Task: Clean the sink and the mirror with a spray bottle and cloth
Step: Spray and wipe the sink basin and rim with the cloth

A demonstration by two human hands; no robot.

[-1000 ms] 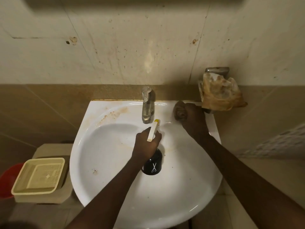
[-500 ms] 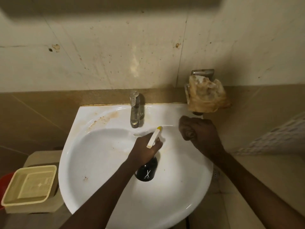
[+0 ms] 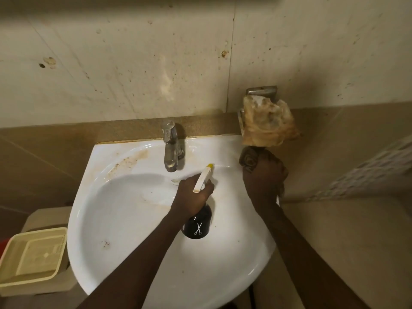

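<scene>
A white sink with brown stains near its back left rim fills the middle of the view. My left hand grips the neck of a black spray bottle with a white and yellow nozzle, held over the basin and pointing toward the back rim. My right hand grips a dark cloth, bunched in the fist, at the sink's back right corner. The mirror is out of view.
A metal tap stands at the back of the sink. A wall-mounted soap holder with a crumpled brownish bag hangs just above my right hand. A cream plastic basket sits on a low stand at left.
My right hand with the cloth moved from the back rim toward me, then out to the sink's back right corner. The left hand and bottle stayed over the basin.
</scene>
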